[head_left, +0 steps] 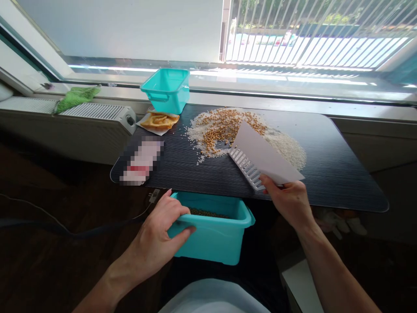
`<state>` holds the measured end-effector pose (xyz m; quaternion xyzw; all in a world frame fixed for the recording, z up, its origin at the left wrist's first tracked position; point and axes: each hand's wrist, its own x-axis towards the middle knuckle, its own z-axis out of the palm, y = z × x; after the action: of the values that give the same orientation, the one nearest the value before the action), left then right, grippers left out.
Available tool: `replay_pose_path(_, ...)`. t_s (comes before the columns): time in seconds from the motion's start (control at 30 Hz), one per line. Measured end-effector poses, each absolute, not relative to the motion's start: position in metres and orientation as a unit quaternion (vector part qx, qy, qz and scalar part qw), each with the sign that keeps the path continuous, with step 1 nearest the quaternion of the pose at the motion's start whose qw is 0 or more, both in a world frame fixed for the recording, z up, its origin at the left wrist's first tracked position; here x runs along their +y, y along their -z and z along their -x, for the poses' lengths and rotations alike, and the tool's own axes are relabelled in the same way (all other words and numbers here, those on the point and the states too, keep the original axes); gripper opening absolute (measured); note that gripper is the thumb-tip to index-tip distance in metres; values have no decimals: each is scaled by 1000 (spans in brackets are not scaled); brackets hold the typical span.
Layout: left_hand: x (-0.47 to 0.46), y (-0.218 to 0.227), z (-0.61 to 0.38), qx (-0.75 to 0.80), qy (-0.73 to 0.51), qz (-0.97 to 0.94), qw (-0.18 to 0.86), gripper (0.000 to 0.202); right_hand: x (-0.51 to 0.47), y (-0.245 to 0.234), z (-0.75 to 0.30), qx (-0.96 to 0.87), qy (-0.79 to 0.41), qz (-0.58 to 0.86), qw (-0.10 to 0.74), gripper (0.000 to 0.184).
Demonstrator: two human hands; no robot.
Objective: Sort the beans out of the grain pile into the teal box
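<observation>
My left hand (161,232) grips the left rim of a teal plastic tub (215,237) held below the near edge of the black table (342,174); brownish beans lie in the tub's bottom. My right hand (288,200) is closed on a white slotted scoop (260,154), which is tilted with its comb edge on the table. Just beyond the scoop lies a mixed pile of yellow beans (228,126) and white rice (286,148).
A second teal tub (166,89) stands at the table's far left, with a yellow cloth (159,121) on paper beside it. A blurred-out flat item (141,161) lies at the left. A radiator (94,115) with a green cloth (76,96) sits under the window.
</observation>
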<state>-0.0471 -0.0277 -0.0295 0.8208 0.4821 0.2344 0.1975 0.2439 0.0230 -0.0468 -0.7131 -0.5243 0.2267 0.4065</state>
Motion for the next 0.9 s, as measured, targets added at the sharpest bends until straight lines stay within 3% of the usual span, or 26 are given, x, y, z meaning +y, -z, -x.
replay_pose_path(0.33,-25,25,29,453,-208,-826,262,8,30,26,-265,-511,-196,749,373,28)
replay_pose_path(0.6,-23,28,28,457,-197,-824,272,11,45,29,-248,-545,-292,691,375,25)
replay_pose_path(0.9,-23,29,31,456,-206,-819,279,9,69,35,-237,-623,-248,652,355,24)
